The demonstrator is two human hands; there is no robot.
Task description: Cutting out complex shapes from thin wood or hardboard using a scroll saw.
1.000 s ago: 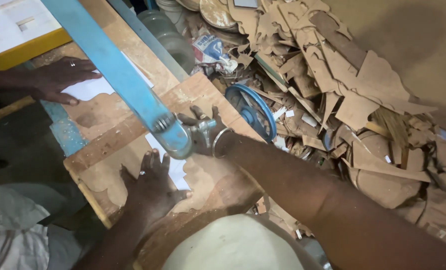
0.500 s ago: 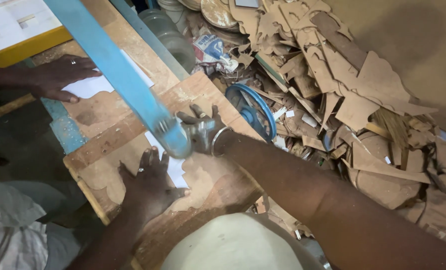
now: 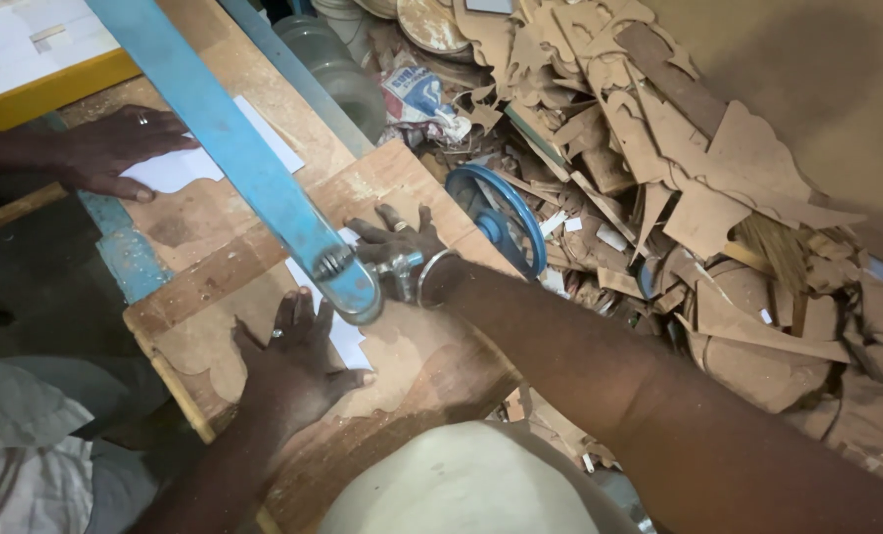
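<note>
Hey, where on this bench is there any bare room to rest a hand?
Bare board shows between the blue arm and the other person's hand on white paper. A second patch lies near the board edge below the right hand. Crowded: around the left hand and saw head, and the offcut heap.

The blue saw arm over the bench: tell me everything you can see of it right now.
The blue saw arm is a flat, painted bar, seemingly metal, running diagonally from the top left down to a rounded end with a bolt. It hangs over the wooden board and white paper template. The left hand lies flat just below its end; the right hand presses beside it.
</note>
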